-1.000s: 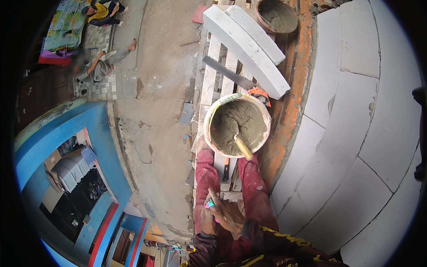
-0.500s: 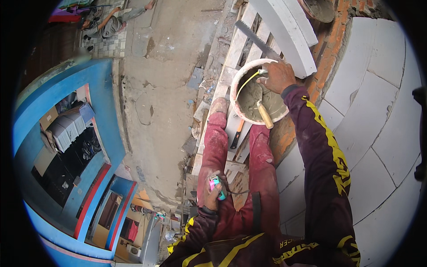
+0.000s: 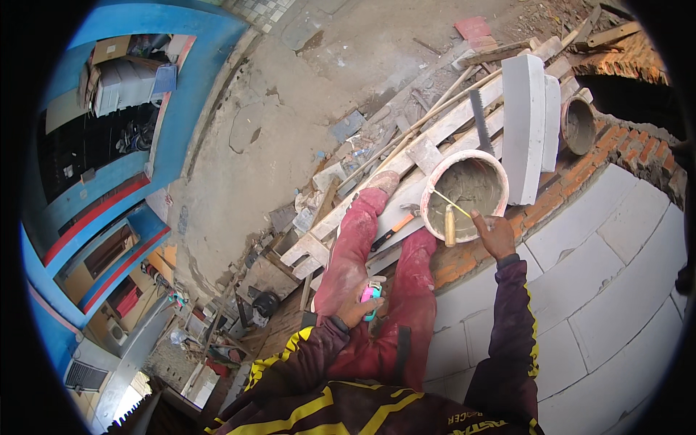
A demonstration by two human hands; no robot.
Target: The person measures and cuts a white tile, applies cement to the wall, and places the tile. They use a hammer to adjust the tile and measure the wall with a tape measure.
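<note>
A pink-and-teal tape measure [image 3: 371,299] rests in my left hand [image 3: 355,308], held over my lap with the fingers closed round it. My right hand [image 3: 496,235] is at the near right rim of a round bucket [image 3: 500,174], its fingers closed on the end of the thin yellow bucket handle [image 3: 453,205]. Wet grey mortar [image 3: 471,185] partly fills the bucket. A trowel [image 3: 450,226] stands in the mortar, its wooden grip leaning over the near rim. Left of the bucket lies a hammer [image 3: 391,232] with an orange-and-black handle.
White planks [image 3: 457,130] run beneath my legs and the bucket. A handsaw [image 3: 480,119] and pale blocks [image 3: 522,130] lie beyond it. Another mortar container [image 3: 578,127] stands farther right. A pale block wall [image 3: 580,290] edged with bricks [image 3: 558,206] runs along my right.
My view has swung, shifting the scene. My right hand has moved from the bucket's far rim to its near right rim. The tape measure stays in my left hand.
</note>
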